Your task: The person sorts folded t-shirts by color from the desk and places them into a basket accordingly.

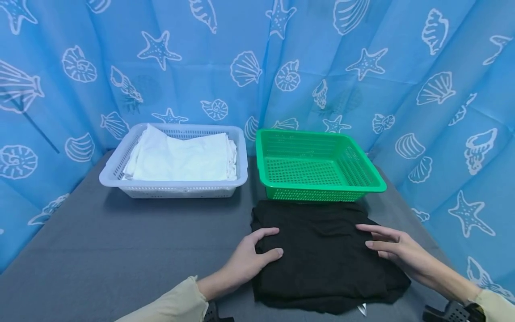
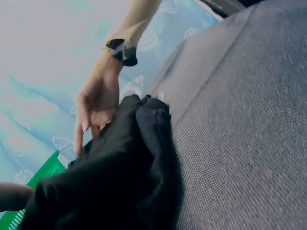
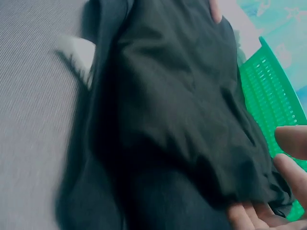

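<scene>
A folded black garment [image 1: 318, 255] lies on the grey table, in front of the green basket, with creases across its top. My left hand [image 1: 247, 259] is at its left edge, thumb and index finger spread apart over the cloth; the other fingers are hidden. At the right edge is my right hand [image 1: 398, 250], its fingers loosely bent. In the right wrist view some fingertips [image 3: 244, 218] touch the edge of the black cloth, while the thumb stays off it. A white tag [image 3: 79, 52] sticks out from under the near side.
Behind the garment stands a green plastic basket [image 1: 322, 190], with no contents visible. To its left, a white basket [image 1: 181, 190] holds folded white cloth [image 1: 181, 156]. A blue curtain [image 1: 257, 58] with shell and starfish prints hangs behind the grey table [image 1: 141, 255].
</scene>
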{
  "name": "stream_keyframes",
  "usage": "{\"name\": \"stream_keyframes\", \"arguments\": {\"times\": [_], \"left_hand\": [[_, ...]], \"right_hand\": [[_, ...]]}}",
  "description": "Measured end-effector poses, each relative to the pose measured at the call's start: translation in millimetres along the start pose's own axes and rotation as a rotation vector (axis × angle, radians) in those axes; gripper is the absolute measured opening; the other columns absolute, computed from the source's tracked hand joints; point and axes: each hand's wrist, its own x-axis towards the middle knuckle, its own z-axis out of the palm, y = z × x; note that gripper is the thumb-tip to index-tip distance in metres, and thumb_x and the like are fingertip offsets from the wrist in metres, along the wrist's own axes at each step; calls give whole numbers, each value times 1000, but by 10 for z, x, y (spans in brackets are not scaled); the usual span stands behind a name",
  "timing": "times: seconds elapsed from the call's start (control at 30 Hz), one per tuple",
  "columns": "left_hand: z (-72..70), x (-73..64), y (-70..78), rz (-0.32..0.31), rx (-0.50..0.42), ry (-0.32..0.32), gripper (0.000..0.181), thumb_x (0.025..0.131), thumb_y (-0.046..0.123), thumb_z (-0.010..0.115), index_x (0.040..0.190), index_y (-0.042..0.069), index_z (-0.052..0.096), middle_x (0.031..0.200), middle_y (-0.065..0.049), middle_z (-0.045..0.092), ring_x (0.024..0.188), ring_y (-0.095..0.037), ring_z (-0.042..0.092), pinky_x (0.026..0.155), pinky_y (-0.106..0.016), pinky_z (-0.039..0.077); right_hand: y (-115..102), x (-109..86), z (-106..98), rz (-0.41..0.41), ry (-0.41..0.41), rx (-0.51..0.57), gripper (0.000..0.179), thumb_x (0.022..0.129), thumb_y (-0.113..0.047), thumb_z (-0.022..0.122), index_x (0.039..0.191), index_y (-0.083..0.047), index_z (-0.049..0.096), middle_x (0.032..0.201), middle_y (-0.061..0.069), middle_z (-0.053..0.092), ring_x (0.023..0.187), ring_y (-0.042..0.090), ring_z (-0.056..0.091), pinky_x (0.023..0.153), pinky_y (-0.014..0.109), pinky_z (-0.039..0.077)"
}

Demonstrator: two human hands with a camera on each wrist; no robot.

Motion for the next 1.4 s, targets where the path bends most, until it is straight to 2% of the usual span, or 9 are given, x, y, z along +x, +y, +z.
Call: {"name": "stream_keyframes", "arguments": {"times": [0.17,0.23,0.4,0.53,0.67,0.9,1.17,1.27,1.4], "left_hand": [[21,27,-25,18,19,-29,53,89,21,75,138,23,56,141,-1,49,126,-22,46,102,-49,37],[25,33,-28,20,30,-33,55,88,18,76,138,22,56,141,-2,49,127,-23,46,103,-50,36],[30,41,-24,10,43,-30,56,86,15,77,138,21,56,143,-4,48,130,-25,43,105,-52,33],[20,45,-27,4,33,-26,56,86,15,77,137,20,57,143,-5,48,130,-25,43,106,-52,32],[-5,43,-23,4,31,-21,58,85,14,78,139,19,56,144,-6,46,132,-26,41,107,-52,32],[-34,32,-18,53,31,-18,60,87,15,75,143,19,53,146,-1,46,135,-21,39,107,-50,33],[-77,-10,98,192,54,-4,61,91,18,73,146,25,48,145,10,47,130,-9,44,105,-37,38],[-124,-36,195,263,94,-3,64,91,16,72,148,27,45,145,13,46,130,-7,44,105,-36,39],[-198,-54,314,337,75,-21,65,92,15,71,149,28,43,145,12,46,129,-6,46,104,-33,40]], "right_hand": [[-4,42,80,29,-95,163,47,102,-19,54,149,-21,46,152,19,17,107,18,55,92,41,45],[-3,55,106,19,-134,179,47,103,-17,53,149,-19,46,159,18,4,120,19,52,96,42,44],[-10,100,128,2,-205,166,47,102,-14,53,149,-19,46,155,16,18,121,27,54,96,44,46],[1,135,160,-15,-280,232,48,103,-9,49,150,-20,45,148,8,36,121,34,54,97,47,46],[11,146,226,-33,-216,207,49,100,-8,56,147,-20,50,143,7,42,118,33,57,95,46,47],[-137,59,308,-68,-75,66,55,94,-12,66,146,-16,50,156,20,17,117,29,55,92,43,49],[-472,-115,341,-198,-94,31,56,97,-8,61,150,-18,45,138,9,54,114,30,60,88,45,52],[-554,-159,341,-226,-45,-15,57,96,-9,65,149,-16,46,135,10,57,113,27,62,87,43,53],[-629,-215,316,-276,62,-120,57,94,-12,69,146,-15,49,136,12,54,110,24,63,84,40,54]]}}
